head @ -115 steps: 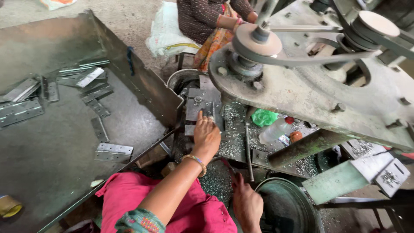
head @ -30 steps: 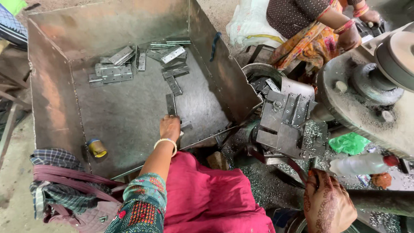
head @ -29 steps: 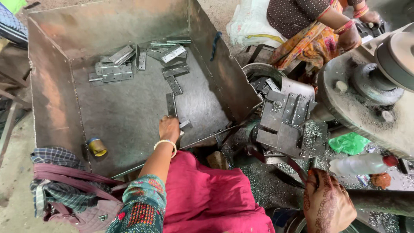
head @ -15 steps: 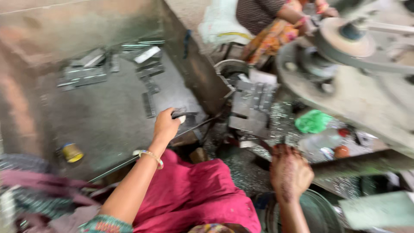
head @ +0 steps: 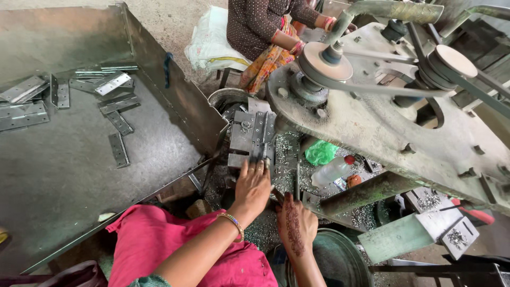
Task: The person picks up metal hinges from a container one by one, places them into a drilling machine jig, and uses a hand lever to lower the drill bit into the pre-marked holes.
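Note:
My left hand (head: 253,187) reaches forward with its fingers together, and the fingertips press a metal hinge (head: 260,139) that lies lengthwise in the steel fixture (head: 240,137) of the belt-driven machine (head: 372,122). My right hand (head: 294,226), patterned with henna, rests lower on the edge of the machine bed, its fingertips beside a dark lever end (head: 277,195). The fingers curl out of sight, so I cannot tell whether they grip it. Metal shavings (head: 287,154) cover the bed around the fixture.
A large sheet-metal tray (head: 69,175) on the left holds several loose hinges (head: 118,123). A plastic bottle (head: 332,170) and green bag (head: 320,152) lie on the bed. Another person (head: 265,32) sits beyond the machine. A round metal tub (head: 340,260) sits below.
My left hand has left the tray and swung right to the fixture with a hinge. The view has swung right with it. My right hand has stayed low by the bed.

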